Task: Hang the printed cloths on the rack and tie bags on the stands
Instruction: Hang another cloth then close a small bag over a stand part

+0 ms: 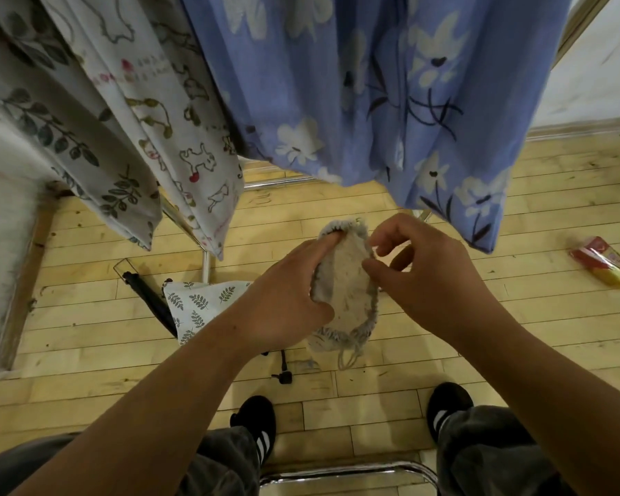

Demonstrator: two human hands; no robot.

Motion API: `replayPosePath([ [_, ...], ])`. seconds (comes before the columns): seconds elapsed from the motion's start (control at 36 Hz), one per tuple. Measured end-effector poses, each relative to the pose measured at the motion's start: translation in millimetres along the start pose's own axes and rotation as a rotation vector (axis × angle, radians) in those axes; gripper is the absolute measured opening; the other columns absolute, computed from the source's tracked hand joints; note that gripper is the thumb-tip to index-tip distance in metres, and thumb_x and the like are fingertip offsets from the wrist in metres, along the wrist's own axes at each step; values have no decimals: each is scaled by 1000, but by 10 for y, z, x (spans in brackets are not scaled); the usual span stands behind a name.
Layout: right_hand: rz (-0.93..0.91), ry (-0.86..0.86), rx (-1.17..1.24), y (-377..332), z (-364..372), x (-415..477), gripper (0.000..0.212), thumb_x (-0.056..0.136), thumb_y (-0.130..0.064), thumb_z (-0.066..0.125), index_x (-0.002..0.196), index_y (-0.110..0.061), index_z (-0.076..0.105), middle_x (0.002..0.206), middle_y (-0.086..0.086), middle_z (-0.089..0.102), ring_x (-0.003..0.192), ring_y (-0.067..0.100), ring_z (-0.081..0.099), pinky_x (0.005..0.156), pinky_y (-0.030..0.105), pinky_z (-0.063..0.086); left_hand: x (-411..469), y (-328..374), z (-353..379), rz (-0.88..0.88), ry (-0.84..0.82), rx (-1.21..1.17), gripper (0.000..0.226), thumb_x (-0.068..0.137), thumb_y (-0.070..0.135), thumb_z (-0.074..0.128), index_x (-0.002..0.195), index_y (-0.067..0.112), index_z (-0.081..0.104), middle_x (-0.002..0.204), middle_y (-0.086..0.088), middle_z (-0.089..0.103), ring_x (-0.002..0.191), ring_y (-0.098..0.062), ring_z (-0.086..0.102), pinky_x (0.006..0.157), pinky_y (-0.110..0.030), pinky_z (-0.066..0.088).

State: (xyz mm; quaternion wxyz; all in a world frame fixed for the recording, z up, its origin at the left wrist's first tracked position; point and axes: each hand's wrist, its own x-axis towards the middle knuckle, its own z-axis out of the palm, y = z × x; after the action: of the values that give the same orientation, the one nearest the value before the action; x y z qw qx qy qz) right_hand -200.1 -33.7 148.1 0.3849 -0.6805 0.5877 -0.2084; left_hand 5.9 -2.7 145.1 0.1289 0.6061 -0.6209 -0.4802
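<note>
I hold a small beige drawstring bag (348,291) at mid-frame above the floor. My left hand (287,298) grips its left side, with fingers reaching into the gathered mouth. My right hand (426,277) pinches its right edge, thumb and fingers closed on the cloth. The drawstring loops dangle below the bag. Three printed cloths hang from the rack above: a grey leaf-print cloth (51,112), a white animal-print cloth (165,109) and a blue flower-print cloth (373,87).
A leaf-print bag (201,306) lies on the wooden floor beside a black stand (147,298). The rack's chrome bars (280,182) run under the cloths. A red and yellow packet (605,266) lies at right. A chrome tube (348,472) sits between my feet.
</note>
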Motion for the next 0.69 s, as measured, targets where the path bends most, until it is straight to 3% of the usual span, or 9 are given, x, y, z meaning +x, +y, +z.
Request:
replayPosePath([
  [0.11,96,-74,-92,25,22,10,58,86,-40,79,133,-36,46,110,-15,55,82,10,62,77,35,58,-22,11,-1,25,-24,-20,95,88,9,69,158,51,21,146,27,40,123,1,48,92,-22,53],
  [0.17,125,-117,-124,43,36,9,71,86,-40,79,145,-35,40,115,-10,56,92,15,62,82,35,56,-34,18,-2,32,-36,-30,95,88,8,69,157,54,22,145,31,39,124,5,47,95,-24,54],
  [0.25,137,-162,-148,91,54,9,50,96,-29,70,142,-27,49,105,-7,61,91,15,62,78,31,52,-23,-2,-10,44,-49,-38,94,88,6,69,156,55,24,147,30,38,128,5,46,96,-24,55],
  [0.36,151,-187,-134,112,71,27,21,103,-22,54,122,-22,63,93,-4,65,79,20,66,78,44,61,-17,-66,-29,46,-25,-19,86,91,2,62,156,50,30,151,25,38,133,-1,46,89,-19,50],
  [0.47,148,-161,-129,77,86,29,14,103,-21,51,101,-21,65,85,1,67,76,24,67,74,50,60,-16,-161,-40,-4,6,0,71,96,5,57,147,52,44,150,24,41,131,-4,49,91,-23,56],
  [0.53,154,-164,-121,63,94,25,16,104,-22,51,100,-21,67,83,0,67,75,23,68,74,49,61,-7,-205,-50,-43,34,0,56,100,16,58,141,53,51,144,21,50,119,2,56,75,-12,55],
  [0.58,168,-181,-130,65,113,27,19,105,-25,50,96,-22,67,81,0,67,74,23,68,74,48,61,-3,-239,-65,-91,58,17,43,103,26,56,139,50,56,137,17,58,98,8,63,64,-11,51],
  [0.64,180,-191,-146,81,136,29,21,105,-28,51,94,-22,67,80,0,66,70,21,66,70,46,61,-13,-297,-72,-150,71,12,43,103,20,52,137,47,60,128,11,60,59,6,62,50,-15,47],
  [0.69,187,-198,-164,105,163,34,21,105,-32,52,92,-25,66,78,-2,65,66,18,64,60,36,57,-40,-377,-75,-197,86,0,44,103,13,50,134,42,63,128,10,60,43,1,55,43,-16,43],
])
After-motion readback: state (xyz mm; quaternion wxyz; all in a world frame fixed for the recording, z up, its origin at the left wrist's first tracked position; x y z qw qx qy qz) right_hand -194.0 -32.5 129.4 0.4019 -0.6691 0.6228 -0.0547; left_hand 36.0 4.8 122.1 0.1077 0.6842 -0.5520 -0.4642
